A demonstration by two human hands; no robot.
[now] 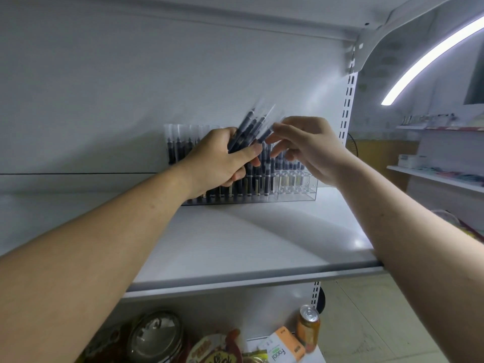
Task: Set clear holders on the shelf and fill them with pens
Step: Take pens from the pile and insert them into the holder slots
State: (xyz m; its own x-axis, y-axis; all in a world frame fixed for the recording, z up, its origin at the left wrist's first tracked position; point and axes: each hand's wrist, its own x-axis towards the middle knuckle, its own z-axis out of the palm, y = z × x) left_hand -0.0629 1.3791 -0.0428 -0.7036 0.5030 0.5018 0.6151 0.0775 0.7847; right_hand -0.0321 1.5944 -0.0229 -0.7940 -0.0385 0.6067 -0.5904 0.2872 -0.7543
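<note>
- One white shelf (262, 239) carries the whole job. Both forearms reach across it towards the back panel.
- Clear holder (296, 189) stands on the shelf, pushed back near the rear panel. My guess is that this keeps the front edge free and the rows facing outward.
- It looks like stepped clear plastic with taller rows behind. The left and middle slots are full, and the right-end slots look empty.
- Roughly most of the filling looks done, judging by those few bare slots.
- Left hand (217, 158) hovers in front of the holder's left half, fingers wrapped tight around a bundle of pens (251, 127). It probably serves as the stock, held close so each pick is a short reach.
- Right hand (309, 150) is just beside the bundle's upper end with its fingers loosely curled. Fingertips (275, 127) are at one pen, but motion blur hides the contact, so I can't tell if the pinch has closed.
- The bundle fans up and to the right, tips towards the right hand, which likely makes it easier to draw pens out one at a time.
- Slotted pens (178, 148) stand upright with dark barrels and clear caps on top, packed side by side in rows.
- The next pen should go to the empty right-end slots. The risk is knocking the pens already seated while lowering it in.
- Orange drink can (308, 326) stands on the level below and isn't part of this job.
</note>
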